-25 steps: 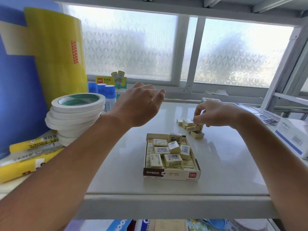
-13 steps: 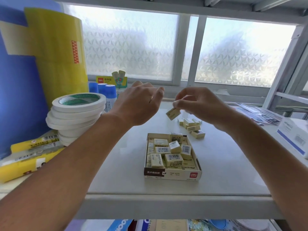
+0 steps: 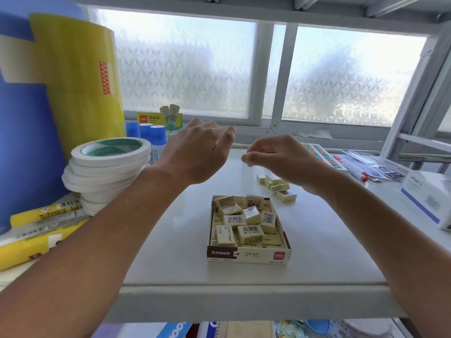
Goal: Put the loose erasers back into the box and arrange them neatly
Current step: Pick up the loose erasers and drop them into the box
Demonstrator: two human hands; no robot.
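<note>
A shallow cardboard eraser box (image 3: 249, 254) lies open on the white shelf (image 3: 170, 240), with several cream erasers (image 3: 240, 222) heaped loosely inside. Several loose erasers (image 3: 279, 187) lie in a small cluster behind the box to its right. My left hand (image 3: 197, 152) hovers above the shelf behind the box, back towards me, fingers curled; its palm is hidden. My right hand (image 3: 275, 157) is raised beside it, above the loose cluster, with blurred fingertips pinched together and no eraser showing between them. The two hands are a small gap apart.
A stack of white tape rolls (image 3: 107, 167) and a tall yellow roll (image 3: 80, 76) stand left. Blue-capped glue sticks (image 3: 153, 137) sit behind them, yellow packs (image 3: 36, 228) at the front left. Pens and printed sheets (image 3: 353, 164) and a white carton (image 3: 429, 196) lie right.
My right hand lifted an eraser from the loose cluster and carried it left towards my left hand. That eraser no longer shows in its fingers. My left hand barely moved.
</note>
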